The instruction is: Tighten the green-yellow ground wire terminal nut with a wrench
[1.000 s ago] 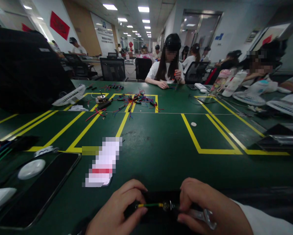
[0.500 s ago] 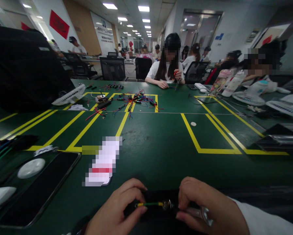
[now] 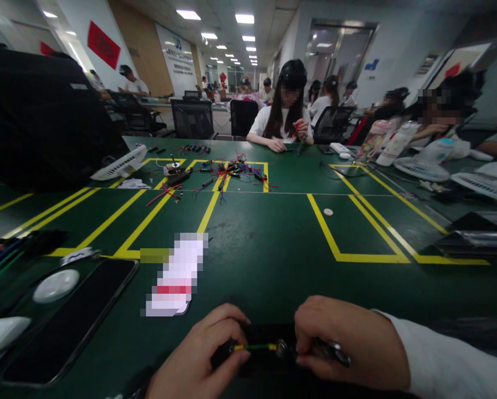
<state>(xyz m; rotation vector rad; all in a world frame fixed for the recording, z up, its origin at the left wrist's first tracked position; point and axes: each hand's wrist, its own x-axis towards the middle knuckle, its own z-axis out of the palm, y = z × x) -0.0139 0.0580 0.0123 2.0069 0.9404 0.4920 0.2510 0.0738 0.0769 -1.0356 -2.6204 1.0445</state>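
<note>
My left hand (image 3: 198,354) is closed at the bottom of the view. Its thumb and forefinger pinch one end of a short green wire (image 3: 257,347) with yellow sleeves at both ends. The other end of the wire meets a round metal fastener (image 3: 280,348) on a dark part (image 3: 269,331) underneath, whose shape is hard to make out. To the right, my right hand (image 3: 352,338) is closed around a small metal wrench (image 3: 339,354). One jaw end sticks out past the palm; the other end lies by the fastener, partly hidden by fingers.
A lit phone (image 3: 177,274) lies beyond my left hand, with a dark phone (image 3: 73,321) and a white round object (image 3: 56,286) farther left. Bundled small wires (image 3: 235,169) lie mid-table. A co-worker (image 3: 281,116) sits opposite. Fans (image 3: 423,163) and bottles stand right.
My right hand has shifted slightly left and turned, swinging the wrench's free end. The left hand keeps its pinch on the wire.
</note>
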